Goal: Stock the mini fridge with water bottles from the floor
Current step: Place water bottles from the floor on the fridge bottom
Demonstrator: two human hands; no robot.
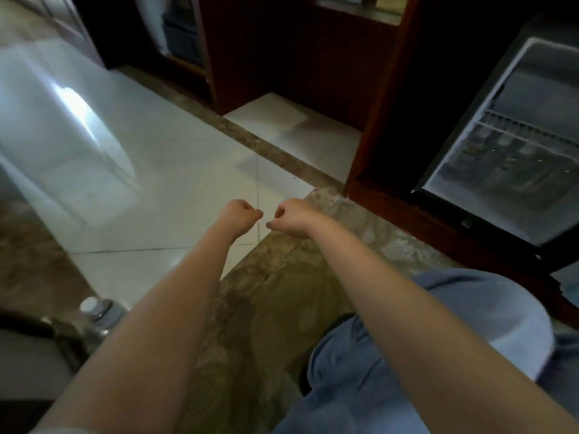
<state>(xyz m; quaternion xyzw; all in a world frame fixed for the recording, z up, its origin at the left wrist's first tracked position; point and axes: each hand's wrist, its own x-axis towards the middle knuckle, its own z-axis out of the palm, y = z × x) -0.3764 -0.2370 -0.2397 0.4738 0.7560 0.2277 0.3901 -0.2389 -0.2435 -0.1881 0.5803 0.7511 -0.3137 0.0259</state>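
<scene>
Bare forearms are stretched over a blue-trousered knee. Glossy white floor tiles, edged by a brown stone strip, are spread left of the mini fridge, which is set in dark wooden cabinetry. A water bottle is stood on the floor well left of the fridge. Left hand and right hand are curled into empty fists.

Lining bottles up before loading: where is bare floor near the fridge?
Bare white tiles lie ahead of the left hand, bordered by the brown stone strip. A smaller tiled recess sits beyond that strip, under the wooden cabinet, left of the mini fridge. It is crowded at lower left, around the water bottle and a dark object.
</scene>
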